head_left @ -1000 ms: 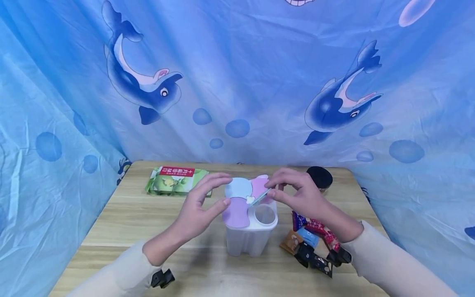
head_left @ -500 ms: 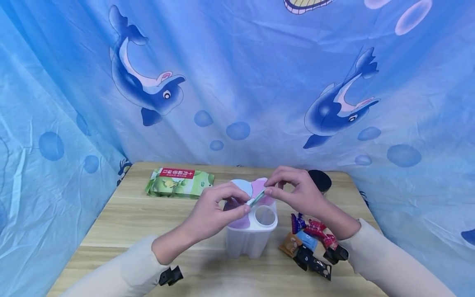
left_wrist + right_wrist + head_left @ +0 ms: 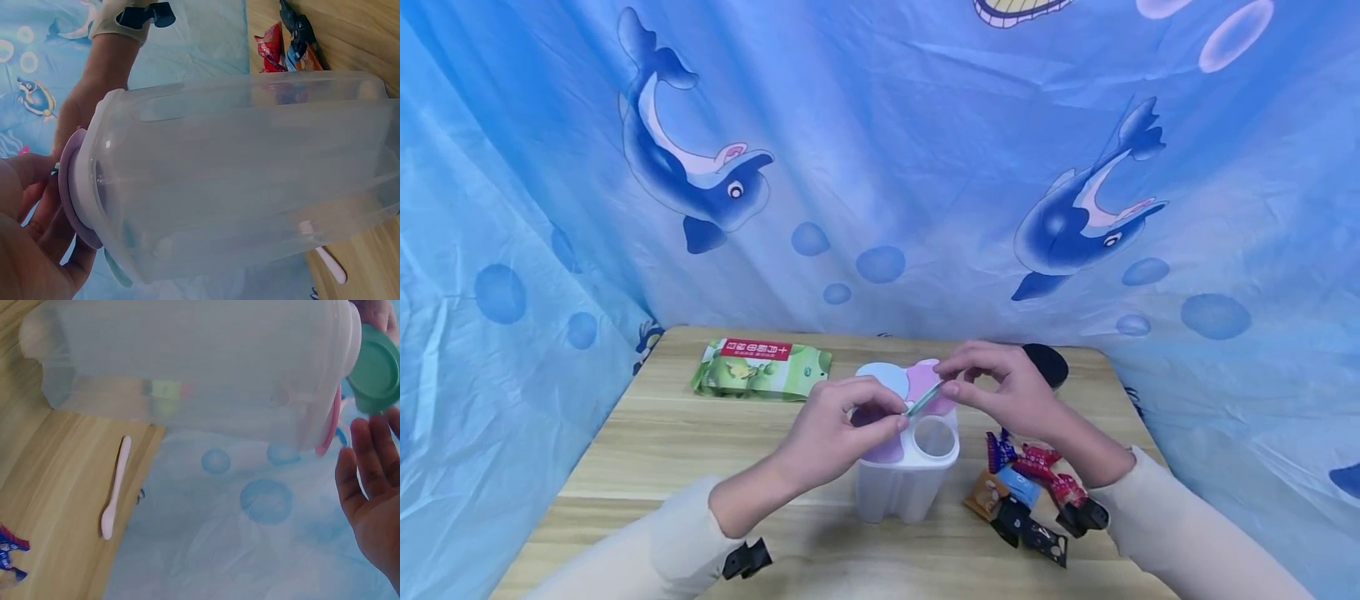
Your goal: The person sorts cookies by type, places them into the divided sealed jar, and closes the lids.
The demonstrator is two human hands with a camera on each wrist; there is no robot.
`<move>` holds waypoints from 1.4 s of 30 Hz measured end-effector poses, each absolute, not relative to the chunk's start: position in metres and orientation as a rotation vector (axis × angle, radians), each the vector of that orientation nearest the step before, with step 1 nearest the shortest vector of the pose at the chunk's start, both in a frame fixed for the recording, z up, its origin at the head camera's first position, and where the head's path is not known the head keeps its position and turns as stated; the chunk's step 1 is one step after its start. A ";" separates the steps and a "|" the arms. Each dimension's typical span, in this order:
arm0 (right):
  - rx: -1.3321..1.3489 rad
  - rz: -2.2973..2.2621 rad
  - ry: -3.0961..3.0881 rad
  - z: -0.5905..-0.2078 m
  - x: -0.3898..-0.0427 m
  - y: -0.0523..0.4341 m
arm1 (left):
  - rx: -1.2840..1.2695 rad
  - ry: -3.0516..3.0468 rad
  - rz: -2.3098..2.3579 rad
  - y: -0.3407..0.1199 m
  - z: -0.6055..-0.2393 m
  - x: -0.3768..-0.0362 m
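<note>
A tall translucent container point(image 3: 898, 492) stands on the wooden table between my hands, with light blue, pink and purple round lids on its white top. Its green lid point(image 3: 378, 369) is tipped up beside a round opening at the front right. In the head view my left hand point(image 3: 831, 429) pinches the lower left edge of that lid between thumb and fingers. The thumb and fingers of my right hand point(image 3: 1000, 387) pinch the opposite edge. In the left wrist view, left fingers curve past the purple lid point(image 3: 74, 187), with only a sliver of green showing.
Several small wrapped snacks point(image 3: 1026, 492) lie right of the container. A green fruit-print package point(image 3: 763, 369) is at the back left, a black-topped jar point(image 3: 1047, 364) behind my right hand. Near the table edge lies a pink spoon point(image 3: 115, 487). Blue dolphin-print cloth point(image 3: 880, 167) surrounds the table.
My left hand has moved right, from beside the container's top onto the green lid, and now pinches its edge. My right hand has stayed at the lid's other edge.
</note>
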State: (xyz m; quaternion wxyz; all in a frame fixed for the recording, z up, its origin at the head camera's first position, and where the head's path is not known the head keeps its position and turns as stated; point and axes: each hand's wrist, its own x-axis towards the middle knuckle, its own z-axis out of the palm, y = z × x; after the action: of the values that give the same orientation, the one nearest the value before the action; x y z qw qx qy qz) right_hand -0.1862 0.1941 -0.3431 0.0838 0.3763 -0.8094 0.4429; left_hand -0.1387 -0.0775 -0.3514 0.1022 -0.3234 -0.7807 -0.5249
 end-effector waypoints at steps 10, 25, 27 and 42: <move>0.857 1.348 -2.745 -0.392 -0.213 0.251 | -0.935 -2.323 -1.554 -0.077 -0.347 -0.137; 0.791 1.160 -3.090 -0.476 -0.231 0.318 | -0.891 -2.368 -1.556 -0.078 -0.344 -0.136; 0.790 1.149 -3.118 -0.482 -0.232 0.319 | -0.889 -2.369 -1.557 -0.079 -0.343 -0.136; 0.676 1.120 -3.239 -0.500 -0.234 0.318 | -0.904 -2.360 -1.579 -0.079 -0.345 -0.136</move>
State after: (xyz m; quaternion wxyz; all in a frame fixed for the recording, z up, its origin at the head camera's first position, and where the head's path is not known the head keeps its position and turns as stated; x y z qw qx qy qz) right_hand -0.2339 0.3181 -0.5004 -0.1748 0.1905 -0.9129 0.3158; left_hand -0.1360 -0.0786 -0.3446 0.0807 -0.3023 -0.7894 -0.5282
